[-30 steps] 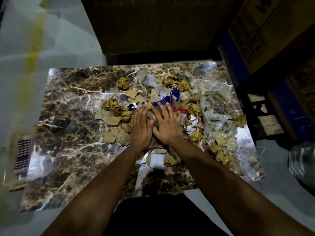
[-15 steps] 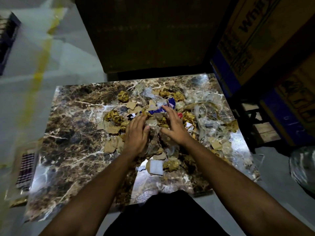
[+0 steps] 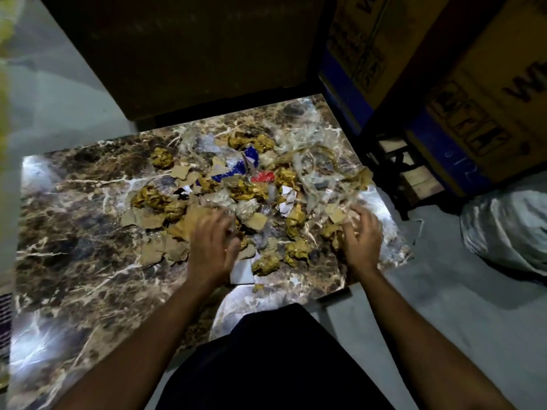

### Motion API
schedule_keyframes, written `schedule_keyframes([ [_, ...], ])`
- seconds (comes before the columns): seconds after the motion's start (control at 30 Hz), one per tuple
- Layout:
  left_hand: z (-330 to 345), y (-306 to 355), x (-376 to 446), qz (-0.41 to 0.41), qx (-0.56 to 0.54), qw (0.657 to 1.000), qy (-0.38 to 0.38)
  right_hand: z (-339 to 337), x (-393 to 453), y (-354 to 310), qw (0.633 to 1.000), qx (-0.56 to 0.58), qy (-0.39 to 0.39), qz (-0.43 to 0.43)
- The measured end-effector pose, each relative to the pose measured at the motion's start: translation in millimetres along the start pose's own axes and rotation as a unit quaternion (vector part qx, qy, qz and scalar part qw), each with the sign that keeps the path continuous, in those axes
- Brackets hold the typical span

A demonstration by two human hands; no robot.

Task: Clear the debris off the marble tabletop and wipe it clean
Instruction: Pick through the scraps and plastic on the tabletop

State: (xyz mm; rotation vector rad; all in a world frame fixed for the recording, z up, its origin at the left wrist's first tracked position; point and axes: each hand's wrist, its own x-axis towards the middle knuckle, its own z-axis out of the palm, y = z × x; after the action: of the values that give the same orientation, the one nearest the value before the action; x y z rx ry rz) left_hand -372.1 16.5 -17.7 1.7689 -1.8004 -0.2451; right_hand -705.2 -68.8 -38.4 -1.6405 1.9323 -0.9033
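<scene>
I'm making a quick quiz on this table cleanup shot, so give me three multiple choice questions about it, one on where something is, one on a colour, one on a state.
1. Where does most of the debris lie on the marble tabletop?
A. across the middle and the right side
B. only at the near left corner
C. all on the floor

2. What colour is the small scrap beside the blue and white wrapper?
A. green
B. red
C. pink

3. What is the right hand doing?
A. lying flat on bare marble
B. raised clear above the cardboard boxes
C. its fingers curled on debris at the right edge

Answers:
1 A: the cardboard bits, gold crumples and clear plastic spread from the middle to the right, while the left stretch shows bare marble.
2 B: it is plainly red.
3 C: the fingers curl on gold and plastic scraps; the left hand is blurred over the pile's middle.
</scene>
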Motion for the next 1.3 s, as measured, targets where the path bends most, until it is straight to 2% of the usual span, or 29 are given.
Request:
schedule_keyframes([
  [0.07, 17.1, 11.9, -19.2, 0.177, 0.053, 0.982, -0.044, 3.0, -15.2, 20.1, 0.994, -0.095, -0.05, 0.001],
  [0.13, 40.4, 23.4, -30.0, 0.332, 0.065, 0.935, -0.107, 9.3, -26.6, 24.7, 0.979, -0.174, -0.106, -0.022],
  [0.2, 60.8, 35.7, -29.4, 0.389, 0.081, 0.904, -0.16, 15.7, -31.2, 19.5, 0.968, -0.207, -0.135, -0.048],
  [0.37, 87.4, 63.2, 3.5, 0.34, 0.169, 0.902, -0.206, 34.1, -30.5, 1.7, 0.946, -0.258, -0.168, -0.101],
  [0.53, 96.2, 68.4, 25.2, 0.286, 0.22, 0.898, -0.25, 40.5, -31.7, -3.9, 0.953, -0.244, -0.146, -0.109],
  [0.67, 100.3, 65.3, 26.4, 0.27, 0.226, 0.898, -0.264, 37.6, -32.2, -5.0, 0.962, -0.196, -0.158, -0.105],
  [0.73, 99.8, 66.0, 25.6, 0.259, 0.218, 0.905, -0.259, 31.3, -30.9, -9.2, 0.957, -0.198, -0.163, -0.133],
  [0.87, 99.7, 66.0, 26.8, 0.253, 0.213, 0.906, -0.263, 5.2, -32.4, -14.9, 0.949, -0.218, -0.105, -0.2],
  [0.93, 100.0, 65.7, 28.1, 0.251, 0.214, 0.905, -0.269, -8.9, -36.1, -9.4, 0.96, -0.227, -0.049, -0.159],
  [1.07, 99.8, 67.1, 28.3, 0.243, 0.213, 0.906, -0.273, -36.3, -15.6, 25.0, 0.968, -0.235, 0.062, 0.056],
  [1.1, 99.4, 67.2, 28.0, 0.241, 0.21, 0.907, -0.273, -39.6, -5.3, 35.5, 0.968, -0.225, 0.051, 0.096],
  [1.17, 99.2, 67.6, 28.4, 0.239, 0.205, 0.909, -0.274, -38.2, 10.7, 52.3, 0.971, -0.2, -0.033, 0.129],
  [1.23, 99.5, 68.4, 29.2, 0.237, 0.203, 0.91, -0.274, -29.0, 13.0, 61.9, 0.961, -0.233, -0.113, 0.101],
  [1.3, 100.6, 69.3, 29.2, 0.235, 0.198, 0.91, -0.278, -22.6, 9.3, 63.0, 0.961, -0.237, -0.113, 0.087],
])
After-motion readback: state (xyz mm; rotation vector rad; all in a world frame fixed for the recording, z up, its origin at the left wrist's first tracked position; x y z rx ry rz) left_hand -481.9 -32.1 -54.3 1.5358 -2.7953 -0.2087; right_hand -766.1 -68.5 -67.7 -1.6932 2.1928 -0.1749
